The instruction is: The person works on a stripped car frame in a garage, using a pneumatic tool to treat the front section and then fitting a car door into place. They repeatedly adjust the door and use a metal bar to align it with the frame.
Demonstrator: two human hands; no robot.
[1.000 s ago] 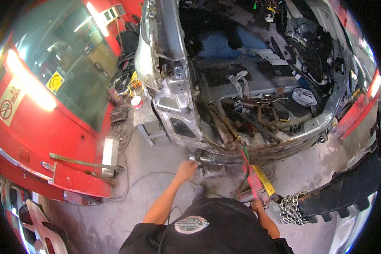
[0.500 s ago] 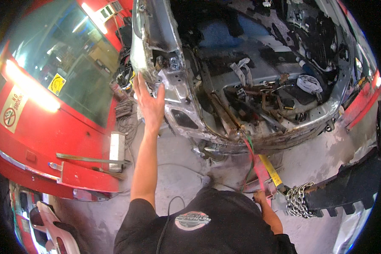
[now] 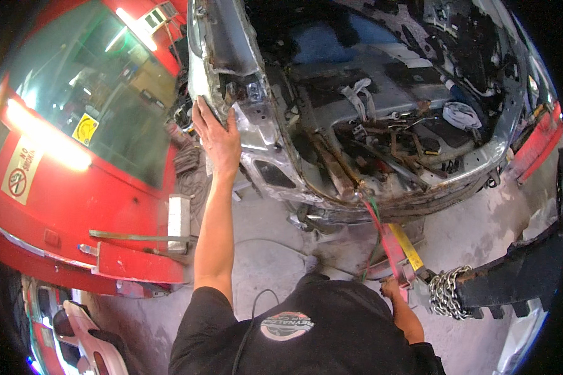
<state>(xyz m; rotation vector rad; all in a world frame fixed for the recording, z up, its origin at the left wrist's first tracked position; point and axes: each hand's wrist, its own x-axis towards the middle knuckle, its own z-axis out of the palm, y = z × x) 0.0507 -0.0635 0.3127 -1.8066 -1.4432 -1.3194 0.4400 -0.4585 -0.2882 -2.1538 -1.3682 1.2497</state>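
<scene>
I am far away, and I see a bare metal car body [image 3: 256, 134] with a big open back. Its floor [image 3: 341, 103] works like a wide tray with lots of stuff in it. A white bundle [image 3: 461, 115] lies on the right side. A pale strap [image 3: 360, 97] is lying toward the middle. Between them and closer to the person is a messy pile of rusty metal bits [image 3: 401, 145], with some shiny wrenches [image 3: 394, 117] at its far side.

The car body is in front of both hands. Its left corner is right at the left hand [image 3: 219, 140], and its low back edge is past the right hand [image 3: 391, 289]. A red bar [image 3: 386, 249] slants down from that edge and ends close by the right hand. A yellow bar [image 3: 406, 247] runs next to it, and a silver chain [image 3: 447, 294] hangs a little to the right.

The left arm reaches almost straight ahead. The left hand is wide, with its thumb apart and nothing in it that I can see. Its fingers lie over the corner; I can't be sure how much of it touches. The right arm is low and the hand looks curled. It is too small for me to tell if it holds anything.
</scene>
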